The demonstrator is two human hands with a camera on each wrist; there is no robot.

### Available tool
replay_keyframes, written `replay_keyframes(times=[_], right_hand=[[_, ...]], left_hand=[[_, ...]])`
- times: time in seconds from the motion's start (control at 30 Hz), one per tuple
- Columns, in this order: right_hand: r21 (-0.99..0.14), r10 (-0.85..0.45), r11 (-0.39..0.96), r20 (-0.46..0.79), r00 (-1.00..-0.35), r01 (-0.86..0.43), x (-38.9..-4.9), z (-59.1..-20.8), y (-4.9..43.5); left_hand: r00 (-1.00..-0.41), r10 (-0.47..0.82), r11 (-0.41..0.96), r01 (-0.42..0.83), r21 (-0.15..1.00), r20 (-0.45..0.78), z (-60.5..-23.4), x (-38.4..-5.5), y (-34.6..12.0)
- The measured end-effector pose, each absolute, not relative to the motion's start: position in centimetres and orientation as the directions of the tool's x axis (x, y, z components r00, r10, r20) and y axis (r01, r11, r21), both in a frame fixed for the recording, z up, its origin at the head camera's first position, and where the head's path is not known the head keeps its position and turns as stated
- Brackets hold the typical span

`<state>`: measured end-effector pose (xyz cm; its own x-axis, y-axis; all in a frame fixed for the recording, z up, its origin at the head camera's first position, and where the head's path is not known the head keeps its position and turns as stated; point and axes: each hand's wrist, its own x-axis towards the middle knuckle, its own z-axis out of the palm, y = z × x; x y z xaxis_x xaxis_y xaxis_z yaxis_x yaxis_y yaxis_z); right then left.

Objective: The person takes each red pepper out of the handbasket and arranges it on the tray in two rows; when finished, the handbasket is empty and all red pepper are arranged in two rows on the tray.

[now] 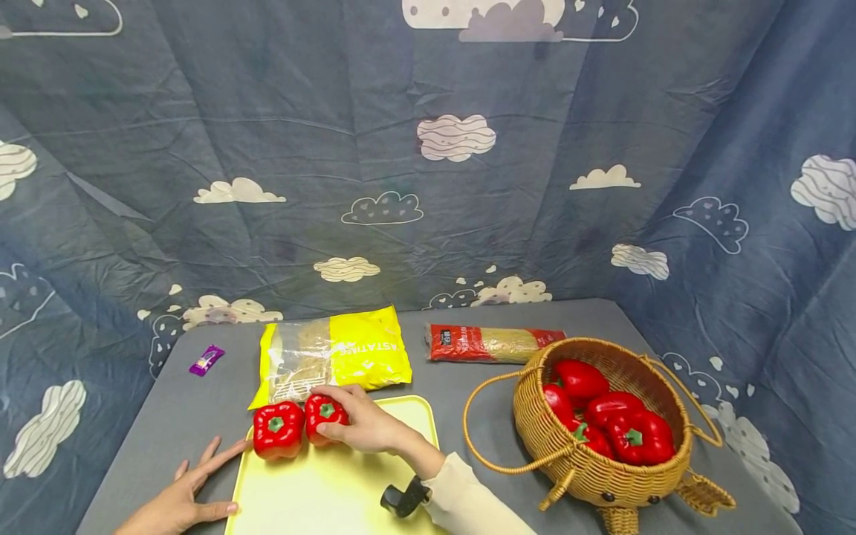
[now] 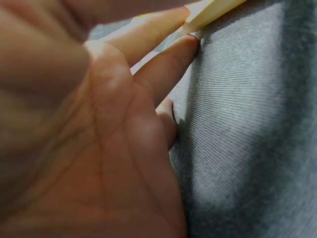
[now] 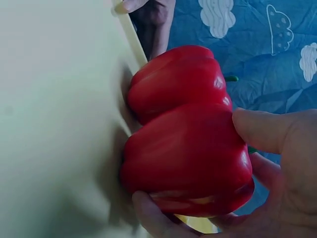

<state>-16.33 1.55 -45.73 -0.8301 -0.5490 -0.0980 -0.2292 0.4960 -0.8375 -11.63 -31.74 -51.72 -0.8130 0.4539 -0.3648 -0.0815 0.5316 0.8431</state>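
Observation:
Two red bell peppers stand side by side at the far left corner of a pale yellow tray (image 1: 334, 490). My right hand (image 1: 368, 423) grips the right bell pepper (image 1: 321, 427), thumb on the near side and fingers around the far side. In the right wrist view this gripped pepper (image 3: 188, 158) sits against the other bell pepper (image 3: 178, 79). The left bell pepper (image 1: 277, 431) stands beside it, green stem up. My left hand (image 1: 183, 494) rests at the tray's left edge with fingers spread, its thumb and index fingertip at the rim.
A wicker basket (image 1: 535, 416) with several red peppers stands at the right, its handle loop reaching toward the tray. Behind the tray lie a yellow pasta bag (image 1: 368, 349) and a red noodle packet (image 1: 458, 343). A small purple packet (image 1: 206, 360) lies at the back left.

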Motion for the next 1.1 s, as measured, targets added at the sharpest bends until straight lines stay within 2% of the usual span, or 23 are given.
replay_keyframes(times=[0.23,0.4,0.7,1.1], right_hand=[[-0.859,-0.520,0.484,-0.131,-0.844,-0.164,-16.2,-45.8,1.3],[-0.861,-0.515,0.484,-0.136,-0.847,-0.156,-16.3,-45.7,1.4],[-0.844,-0.515,0.506,-0.132,-0.847,-0.176,-16.3,-45.8,1.4],[-0.798,-0.522,0.541,-0.069,-0.850,-0.267,-16.4,-44.9,2.0]], left_hand=[[-0.819,0.460,0.534,-0.052,0.844,-0.342,-52.6,-11.8,-32.3],[-0.811,0.439,0.528,-0.116,0.842,-0.387,-53.5,-12.3,-32.9],[-0.814,0.478,0.506,-0.053,0.861,-0.331,-52.8,-11.7,-32.6],[-0.812,0.462,0.534,-0.067,0.843,-0.357,-52.4,-11.8,-32.3]])
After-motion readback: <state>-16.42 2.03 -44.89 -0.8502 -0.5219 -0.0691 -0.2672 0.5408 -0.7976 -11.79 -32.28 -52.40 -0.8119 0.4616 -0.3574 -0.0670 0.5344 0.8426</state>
